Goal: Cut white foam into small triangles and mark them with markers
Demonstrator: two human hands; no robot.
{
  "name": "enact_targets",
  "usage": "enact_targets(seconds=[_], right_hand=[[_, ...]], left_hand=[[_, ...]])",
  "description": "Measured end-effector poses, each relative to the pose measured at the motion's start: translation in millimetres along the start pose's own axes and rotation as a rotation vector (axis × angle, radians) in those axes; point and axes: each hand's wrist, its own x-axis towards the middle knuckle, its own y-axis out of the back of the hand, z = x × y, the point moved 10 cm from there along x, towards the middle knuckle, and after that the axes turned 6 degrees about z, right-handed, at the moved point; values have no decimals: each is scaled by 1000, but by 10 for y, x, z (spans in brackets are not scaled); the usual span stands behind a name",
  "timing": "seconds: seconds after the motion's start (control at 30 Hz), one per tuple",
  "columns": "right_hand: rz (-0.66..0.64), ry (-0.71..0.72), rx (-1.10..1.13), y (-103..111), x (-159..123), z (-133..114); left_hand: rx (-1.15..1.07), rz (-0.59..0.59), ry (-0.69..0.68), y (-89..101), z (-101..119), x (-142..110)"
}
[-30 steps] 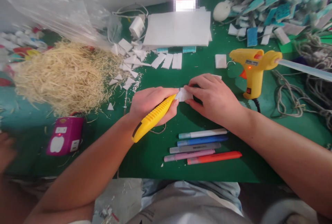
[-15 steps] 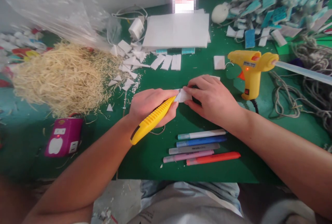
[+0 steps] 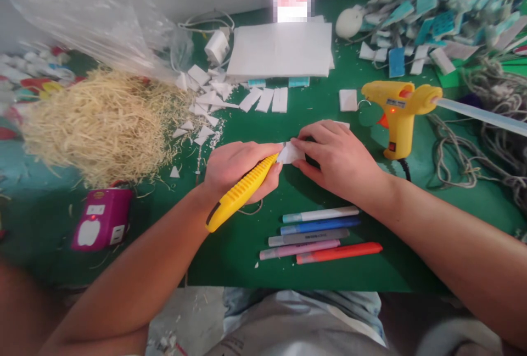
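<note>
My left hand (image 3: 233, 162) is closed around a yellow utility knife (image 3: 242, 191) with a ribbed handle, its rear end slanting toward me. The knife's front end reaches a small white piece (image 3: 291, 154), which looks like foam board. My right hand (image 3: 335, 153) pinches that piece from the right between thumb and fingertips. Left thumb and fingertips are close to the piece's left edge. Whether the blade is in the material I cannot tell. A further white edge (image 3: 344, 124) shows behind my right hand.
Several markers (image 3: 340, 253) lie near the front edge. A yellow glue gun (image 3: 399, 117) with its light on stands right, by tangled cord (image 3: 453, 163). White offcuts (image 3: 206, 98), straw (image 3: 99, 125) and a purple power adapter (image 3: 101, 218) are left. White sheets (image 3: 282, 48) lie at the back.
</note>
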Motion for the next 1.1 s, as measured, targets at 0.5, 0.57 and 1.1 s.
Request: enact_targets(seconds=[0.5,0.57,1.1], right_hand=[[27,8,18,42,0,-8],[15,0,27,29,0,1],[23,-25,43,9,-7,25]], left_hand=[[0,0,23,1,-27,-19],[-3,5,19,5,-18,-15],[-26,-39,29,-49,-4,-33]])
